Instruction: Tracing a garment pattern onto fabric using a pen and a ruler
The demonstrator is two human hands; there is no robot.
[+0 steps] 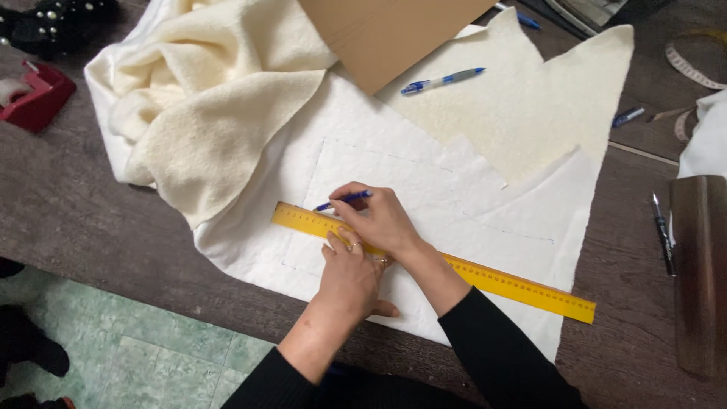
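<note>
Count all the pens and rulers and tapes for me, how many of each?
Blue pens: 4, one in the right hand at, others at
Dark pen: 1
Yellow ruler, under the left hand: 1
Measuring tape: 1
Red tape dispenser: 1
Total: 8

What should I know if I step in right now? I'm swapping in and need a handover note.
Left hand: flat on the yellow ruler, pinning it to the white fabric.
Right hand: gripping a blue pen, tip at the ruler's upper edge.
Things: fabric lies spread on the wooden table; a spare blue pen rests on the cream fleece piece beyond.
Done: dashed outline marked along the top and sides of a rectangle.
Left: the line along the ruler looks unfinished.
</note>
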